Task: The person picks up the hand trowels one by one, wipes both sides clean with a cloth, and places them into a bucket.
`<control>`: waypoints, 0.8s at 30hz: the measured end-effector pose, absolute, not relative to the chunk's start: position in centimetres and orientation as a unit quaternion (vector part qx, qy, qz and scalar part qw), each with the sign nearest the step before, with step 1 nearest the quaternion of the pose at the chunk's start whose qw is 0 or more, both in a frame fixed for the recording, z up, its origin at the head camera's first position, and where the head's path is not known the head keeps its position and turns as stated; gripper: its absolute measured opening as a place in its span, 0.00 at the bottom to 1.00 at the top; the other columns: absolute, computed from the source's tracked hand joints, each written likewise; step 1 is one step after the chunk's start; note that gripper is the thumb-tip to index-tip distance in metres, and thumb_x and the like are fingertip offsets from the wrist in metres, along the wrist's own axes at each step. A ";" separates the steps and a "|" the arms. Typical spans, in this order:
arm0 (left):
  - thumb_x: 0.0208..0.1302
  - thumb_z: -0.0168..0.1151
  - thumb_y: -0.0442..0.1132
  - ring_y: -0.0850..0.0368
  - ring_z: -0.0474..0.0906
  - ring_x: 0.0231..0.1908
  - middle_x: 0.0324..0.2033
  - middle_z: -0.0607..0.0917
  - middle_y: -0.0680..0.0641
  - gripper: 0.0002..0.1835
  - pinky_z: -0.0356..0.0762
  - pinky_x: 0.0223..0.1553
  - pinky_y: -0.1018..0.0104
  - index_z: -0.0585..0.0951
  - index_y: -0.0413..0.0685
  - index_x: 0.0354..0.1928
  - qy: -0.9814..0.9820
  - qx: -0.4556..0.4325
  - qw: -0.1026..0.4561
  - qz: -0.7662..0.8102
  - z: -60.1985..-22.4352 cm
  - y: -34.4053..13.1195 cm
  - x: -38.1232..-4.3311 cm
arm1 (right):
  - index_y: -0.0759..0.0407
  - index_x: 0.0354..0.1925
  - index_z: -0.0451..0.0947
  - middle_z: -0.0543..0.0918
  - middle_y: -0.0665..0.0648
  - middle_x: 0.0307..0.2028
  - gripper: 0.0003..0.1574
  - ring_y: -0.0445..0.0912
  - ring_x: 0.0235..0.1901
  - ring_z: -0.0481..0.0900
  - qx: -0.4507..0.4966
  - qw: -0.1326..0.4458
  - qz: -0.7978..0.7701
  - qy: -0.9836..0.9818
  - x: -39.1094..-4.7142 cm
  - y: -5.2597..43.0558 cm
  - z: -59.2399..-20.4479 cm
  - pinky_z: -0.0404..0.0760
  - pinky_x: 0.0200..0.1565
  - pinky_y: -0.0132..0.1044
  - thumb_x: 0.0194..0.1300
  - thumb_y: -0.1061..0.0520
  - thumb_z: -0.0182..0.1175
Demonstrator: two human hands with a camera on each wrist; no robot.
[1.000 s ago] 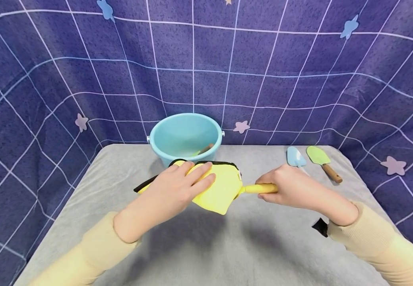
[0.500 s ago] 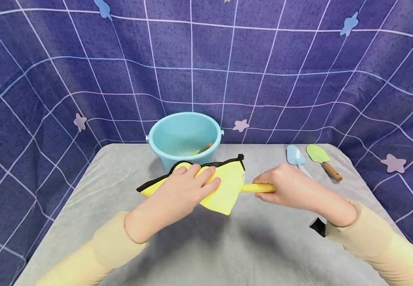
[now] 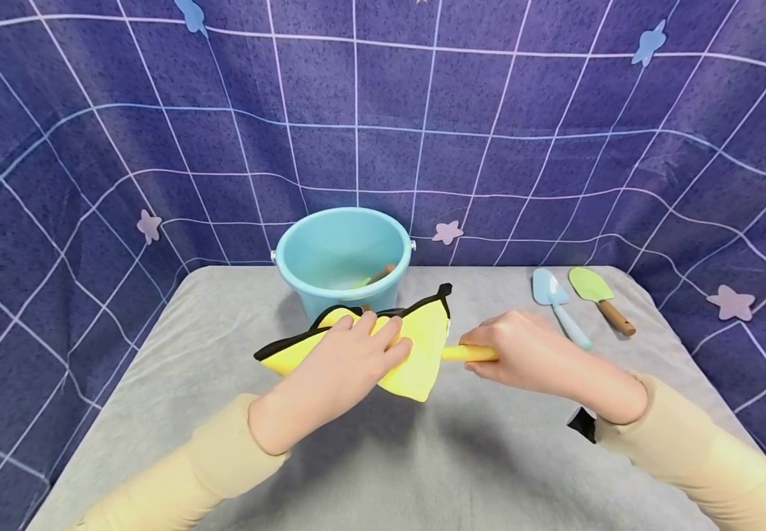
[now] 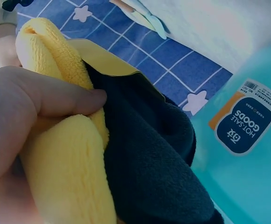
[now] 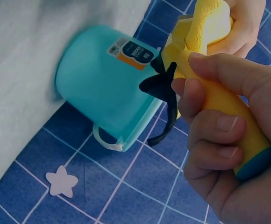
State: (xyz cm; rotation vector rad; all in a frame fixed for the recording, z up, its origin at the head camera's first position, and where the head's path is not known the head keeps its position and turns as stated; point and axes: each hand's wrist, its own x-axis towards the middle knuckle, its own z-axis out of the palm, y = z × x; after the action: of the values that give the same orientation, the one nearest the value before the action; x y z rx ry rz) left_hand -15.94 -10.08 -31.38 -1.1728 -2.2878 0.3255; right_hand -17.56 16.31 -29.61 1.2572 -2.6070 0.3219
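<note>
My right hand (image 3: 518,346) grips the yellow handle of a small trowel (image 3: 469,353), its fingers curled round it and the thumb along the top; the handle's butt end (image 5: 258,163) is blue. My left hand (image 3: 343,361) holds a cloth (image 3: 422,346), yellow on one side and dark on the other, folded over the trowel's blade. In the left wrist view the thumb presses the yellow pile, and a flat yellow strip of blade (image 4: 112,58) shows beside the dark side. Most of the blade is hidden in the cloth. Both hands are above the table, in front of a bucket.
The light blue bucket (image 3: 290,271) stands at the table's back, with a brown-handled green tool (image 3: 381,274) inside. At the back right lie a light blue trowel (image 3: 560,306) and a green trowel (image 3: 598,295). A blue star-patterned curtain (image 3: 489,96) hangs behind the grey-covered table (image 3: 223,310).
My left hand has slid a little right along the cloth, and the cloth's black-edged right corner has risen. My right hand has shifted slightly left with the handle.
</note>
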 end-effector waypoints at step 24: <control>0.51 0.63 0.31 0.50 0.68 0.31 0.37 0.74 0.49 0.12 0.61 0.25 0.65 0.73 0.50 0.36 -0.863 -0.404 0.251 0.173 -31.7 -10.5 -15.6 | 0.45 0.29 0.82 0.74 0.37 0.21 0.08 0.31 0.19 0.64 0.418 0.108 0.090 -0.897 -17.2 17.3 -29.6 0.67 0.20 0.27 0.49 0.55 0.71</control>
State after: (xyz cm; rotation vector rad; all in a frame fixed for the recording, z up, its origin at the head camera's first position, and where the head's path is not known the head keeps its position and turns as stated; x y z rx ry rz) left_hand -15.63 -10.46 -31.75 -1.0984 -2.3487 0.4700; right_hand -17.21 17.34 -29.57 1.2307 -2.6402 0.2662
